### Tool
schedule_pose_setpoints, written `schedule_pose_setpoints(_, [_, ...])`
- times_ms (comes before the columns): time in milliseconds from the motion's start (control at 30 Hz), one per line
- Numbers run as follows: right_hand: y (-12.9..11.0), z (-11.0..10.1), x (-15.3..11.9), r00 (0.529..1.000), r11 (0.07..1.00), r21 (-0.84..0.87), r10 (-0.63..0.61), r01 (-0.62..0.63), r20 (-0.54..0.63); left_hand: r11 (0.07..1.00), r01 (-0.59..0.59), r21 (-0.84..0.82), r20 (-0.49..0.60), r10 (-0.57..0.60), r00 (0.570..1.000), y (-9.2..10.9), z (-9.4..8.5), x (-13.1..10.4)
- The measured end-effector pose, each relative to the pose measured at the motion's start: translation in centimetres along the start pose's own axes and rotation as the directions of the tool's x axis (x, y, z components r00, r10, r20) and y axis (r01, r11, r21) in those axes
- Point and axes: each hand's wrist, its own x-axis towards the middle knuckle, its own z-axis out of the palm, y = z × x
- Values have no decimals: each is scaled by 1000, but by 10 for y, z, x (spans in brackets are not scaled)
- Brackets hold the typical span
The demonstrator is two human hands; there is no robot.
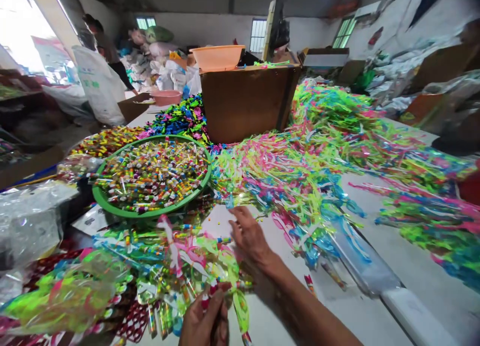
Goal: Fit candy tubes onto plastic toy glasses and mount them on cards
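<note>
My left hand [207, 317] is at the bottom middle, thumb and fingers pinched on a small candy tube with a dark pink end [204, 302]. Most of that tube is hidden by the fingers. Further forward, my right hand [249, 236] reaches over the white tabletop with its fingers bent and partly apart. Its fingertips are close to a light blue plastic piece [229, 201] at the edge of a pile of colourful plastic pieces [270, 161]; contact is unclear. A yellow-green plastic piece [241, 308] with a tube lies beside my left hand.
A green basin [98, 198] full of candy tubes stands at left. Assembled pieces [75, 291] are heaped at lower left. Behind are a cardboard box [247, 106] and an orange basin [217, 58]. A clear plastic container [369, 258] lies right. A person [107, 48] stands far left.
</note>
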Motion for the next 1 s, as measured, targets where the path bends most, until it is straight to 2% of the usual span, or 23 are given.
schedule_pose_setpoints(67, [36, -4, -2, 999, 990, -135, 44, -41, 24, 999, 4, -36, 28, -3, 1000, 5, 7, 6])
schedule_pose_setpoints(167, [73, -13, -8, 989, 961, -277, 20, 22, 146, 998, -1, -67, 100, 8, 995, 10, 14, 14])
schedule_pose_setpoints(233, [82, -15, -10, 976, 940, -333, -7, 81, 217, 999, 1, -46, 159, 7, 987, 12, 17, 18])
schedule_pose_setpoints(333, [82, -14, -5, 968, 913, -387, -29, 127, 249, 999, -44, 6, 222, 41, 974, 15, 22, 21])
schedule_pose_setpoints(467, [66, -17, 3, 967, 907, -380, -94, 181, 237, 994, -110, 28, 239, 100, 966, 21, 28, 19])
schedule_pose_setpoints(567, [35, -28, -5, 958, 918, -313, -177, 243, 225, 985, -170, 13, 175, 165, 971, 29, 28, 16])
schedule_pose_setpoints(667, [-2, -41, -24, 933, 936, -130, -298, 328, 203, 964, -265, 24, 126, 260, 957, 38, 20, 11])
schedule_pose_setpoints(767, [-27, -51, -43, 920, 935, 90, -354, 344, 165, 934, -332, 134, 123, 317, 941, 45, 9, 4])
schedule_pose_setpoints(900, [-39, -58, -50, 878, 915, 131, -404, 383, 257, 857, -415, 306, 206, 366, 907, 47, -1, -5])
schedule_pose_setpoints(1000, [-40, -64, -49, 844, 903, 103, -426, 416, 326, 751, -480, 453, 260, 403, 877, 49, -5, -8])
